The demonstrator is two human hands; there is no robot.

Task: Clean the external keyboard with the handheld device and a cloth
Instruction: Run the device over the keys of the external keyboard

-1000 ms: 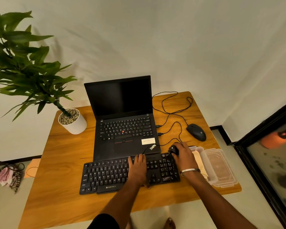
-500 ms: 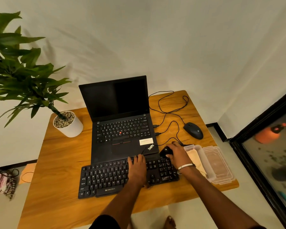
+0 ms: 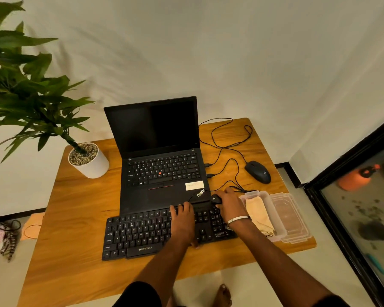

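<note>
Keyboard (image 3: pixel 151 231) sits at the desk's (image 3: pixel 75 251) front edge, just ahead of the laptop (image 3: pixel 162 165). Your left hand (image 3: pixel 183 220) lies flat on its keys, fingers together; keep that pressure so it won't slide. Right hand (image 3: pixel 230 206) is wrapped around the small black device (image 3: pixel 215 199) at the top right corner. Work it row by row, nozzle low. Cloth (image 3: pixel 258 214) waits in the plastic box (image 3: pixel 275 218). Device's tip and cable run are hidden; can't tell if it touches the keys.

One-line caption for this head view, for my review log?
Left hand steadies the black external keyboard while right hand runs a small black handheld device along its top edge, on a wooden table.
</note>
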